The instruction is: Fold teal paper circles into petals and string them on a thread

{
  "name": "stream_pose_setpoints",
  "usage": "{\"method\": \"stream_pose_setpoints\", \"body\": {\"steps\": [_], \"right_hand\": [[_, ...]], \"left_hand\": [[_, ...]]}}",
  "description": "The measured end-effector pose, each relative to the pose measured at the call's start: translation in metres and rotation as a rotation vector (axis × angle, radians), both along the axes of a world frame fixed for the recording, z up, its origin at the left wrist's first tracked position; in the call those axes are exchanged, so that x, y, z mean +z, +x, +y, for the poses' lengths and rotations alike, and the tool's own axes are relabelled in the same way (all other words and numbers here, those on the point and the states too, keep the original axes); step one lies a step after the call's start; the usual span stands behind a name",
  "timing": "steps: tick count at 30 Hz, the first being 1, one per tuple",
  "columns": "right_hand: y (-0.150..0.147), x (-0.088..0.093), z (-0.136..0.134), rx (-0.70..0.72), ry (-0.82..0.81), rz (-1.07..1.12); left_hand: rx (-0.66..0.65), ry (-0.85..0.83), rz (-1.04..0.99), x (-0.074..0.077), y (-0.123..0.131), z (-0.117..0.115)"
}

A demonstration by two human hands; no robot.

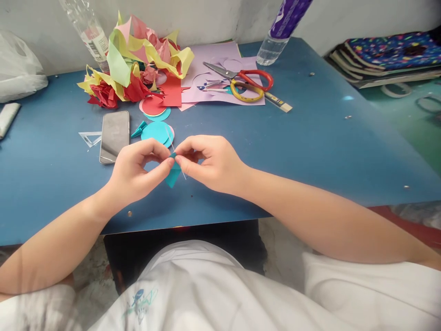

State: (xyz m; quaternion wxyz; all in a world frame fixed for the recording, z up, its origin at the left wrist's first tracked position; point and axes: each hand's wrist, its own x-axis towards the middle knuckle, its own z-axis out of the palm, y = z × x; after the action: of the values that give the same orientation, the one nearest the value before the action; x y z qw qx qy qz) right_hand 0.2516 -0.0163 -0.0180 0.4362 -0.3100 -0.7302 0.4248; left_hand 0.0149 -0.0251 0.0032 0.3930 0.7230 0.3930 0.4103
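Observation:
Above the near part of the blue table, my left hand (136,170) and my right hand (210,161) meet fingertip to fingertip. Between them they pinch a small teal piece of paper (173,177), its lower end hanging free. A thin pale stick (183,174) crosses the paper at a slant and pokes out above and below the fingers; which hand bears it I cannot tell. Just beyond the fingertips lie round blue paper discs (155,132). A rolled teal paper cone (138,129) rests left of the discs, beside a phone (115,135).
Crumpled coloured paper scraps (138,59) heap up at the back, near a clear bottle (91,39). Scissors (241,82) lie on lilac paper (206,55) with a cutter (278,102). A purple-labelled bottle (274,48) stands behind. Red discs (154,105) and a triangle ruler (88,139) are near the phone.

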Motion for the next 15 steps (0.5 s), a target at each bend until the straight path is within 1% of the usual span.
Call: {"method": "stream_pose_setpoints", "body": {"steps": [1, 3, 5, 7, 11, 15], "right_hand": [[0.0008, -0.0001, 0.0008, 0.011, 0.032, 0.001], [0.0028, 0.0002, 0.0026, 0.026, 0.081, -0.003], [0.0047, 0.0012, 0.004, 0.029, 0.099, -0.007], [0.006, 0.0022, 0.0049, 0.031, 0.108, 0.0], [0.007, 0.0033, 0.0052, 0.039, 0.101, 0.023], [0.0081, 0.0041, 0.0053, 0.028, 0.077, 0.036]], "left_hand": [[-0.004, -0.011, -0.063, -0.0006, 0.0012, 0.0005], [-0.02, -0.123, -0.109, 0.0002, 0.0036, 0.0013], [-0.035, -0.225, -0.15, 0.0029, 0.0057, 0.0015], [-0.031, -0.272, -0.192, 0.0058, 0.0071, 0.0014], [0.027, -0.303, -0.183, 0.0087, 0.0086, 0.0002], [0.103, -0.268, -0.159, 0.0086, 0.0092, -0.0011]]}}
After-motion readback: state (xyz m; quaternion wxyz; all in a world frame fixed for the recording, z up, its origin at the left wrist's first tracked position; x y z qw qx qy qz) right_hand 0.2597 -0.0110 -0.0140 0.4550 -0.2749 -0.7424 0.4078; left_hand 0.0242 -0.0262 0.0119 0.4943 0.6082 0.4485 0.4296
